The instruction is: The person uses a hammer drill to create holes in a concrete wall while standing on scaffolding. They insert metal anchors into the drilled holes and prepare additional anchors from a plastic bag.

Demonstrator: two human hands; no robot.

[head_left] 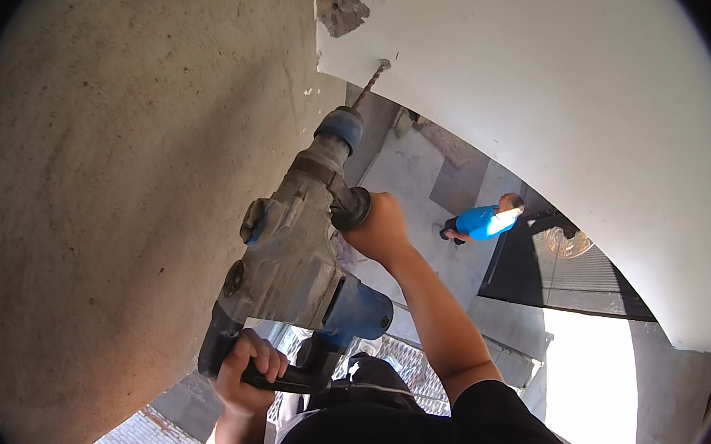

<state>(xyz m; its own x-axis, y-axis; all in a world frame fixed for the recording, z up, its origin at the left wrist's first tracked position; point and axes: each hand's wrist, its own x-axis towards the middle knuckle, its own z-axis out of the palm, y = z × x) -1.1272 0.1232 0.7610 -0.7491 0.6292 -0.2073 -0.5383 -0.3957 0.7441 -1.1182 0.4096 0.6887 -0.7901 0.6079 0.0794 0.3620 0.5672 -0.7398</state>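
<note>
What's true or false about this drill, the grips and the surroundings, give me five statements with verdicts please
1. The left grip holds the rear handle of the drill. True.
2. Only one grip holds the drill. False: the right grip is on its side handle.
3. The drill bit points toward the white surface. True.
4. The white surface is wholly unbroken. False: a rough broken patch shows near its corner.
5. The background person wears a red top. False: it is blue.
</note>
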